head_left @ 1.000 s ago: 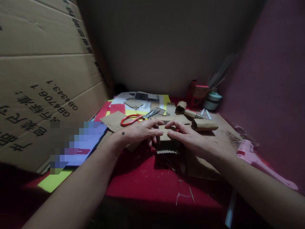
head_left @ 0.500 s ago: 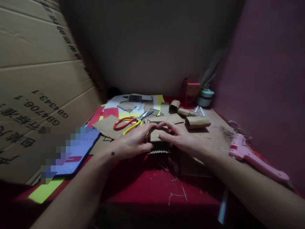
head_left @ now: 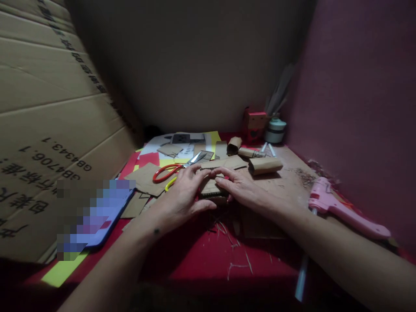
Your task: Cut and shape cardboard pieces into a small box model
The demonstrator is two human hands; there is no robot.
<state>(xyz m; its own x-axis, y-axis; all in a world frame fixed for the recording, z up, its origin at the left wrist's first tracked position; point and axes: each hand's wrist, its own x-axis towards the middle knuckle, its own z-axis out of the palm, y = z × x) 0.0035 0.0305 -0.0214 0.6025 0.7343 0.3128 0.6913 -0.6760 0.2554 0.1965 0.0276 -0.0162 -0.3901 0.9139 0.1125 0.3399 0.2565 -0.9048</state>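
Note:
Between both hands sits a small folded cardboard piece (head_left: pixel 210 187), its dark corrugated front edge facing me. My left hand (head_left: pixel 186 193) is curled about its left side, the thumb stretched along the front and the fingers at the back. From the right, my right hand (head_left: pixel 238 186) grips the same piece, with fingertips on its top and far edge. The two hands' fingertips nearly meet behind it. Scissors (head_left: pixel 167 173) with red and yellow handles lie just beyond my left hand. Rolled cardboard (head_left: pixel 265 166) rests past my right hand. The underside of the piece is hidden.
A pink glue gun (head_left: pixel 334 207) lies at the right, its glue stick hanging toward the front edge. On the left are a blue-screened device (head_left: pixel 107 227) and a large carton (head_left: pixel 48 108). A pale green jar (head_left: pixel 276 130) stands at the back. Thread-like scraps (head_left: pixel 232 247) litter the red cloth.
The gap at the front of the cardboard piece has narrowed, and its top panel sits lower. My left thumb has moved rightward along the front. The whole view has shifted slightly.

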